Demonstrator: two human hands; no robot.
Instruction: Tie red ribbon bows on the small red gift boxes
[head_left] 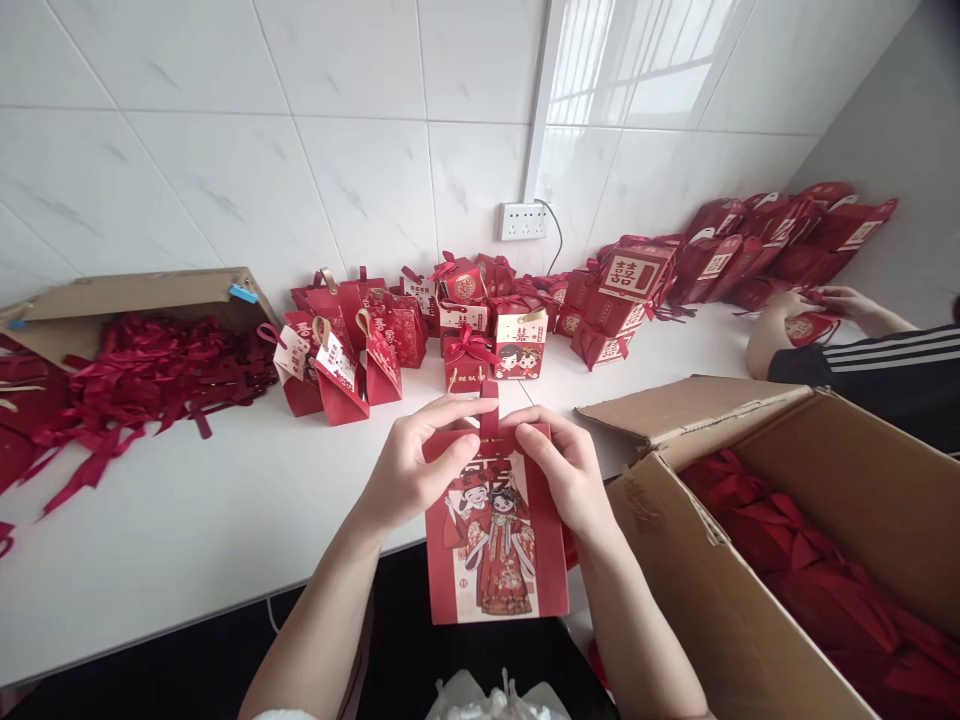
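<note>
Between both hands, in front of the table's edge, I hold a red gift box (499,550) printed with two cartoon figures in traditional dress. A dark red ribbon loop stands up from its top edge. My left hand (431,455) grips the upper left corner, thumb on the front and fingers behind. My right hand (562,460) pinches the upper right corner in the same way. Just beyond stand a small red box with a bow (469,360) and a cream box with cartoon faces (520,345).
On the left lies a cardboard box (135,290) of red ribbons (165,365). Several red gift boxes (341,375) line the wall under a socket strip (523,221). An open carton (690,540) of red items stands at right, near another person's hands (847,305).
</note>
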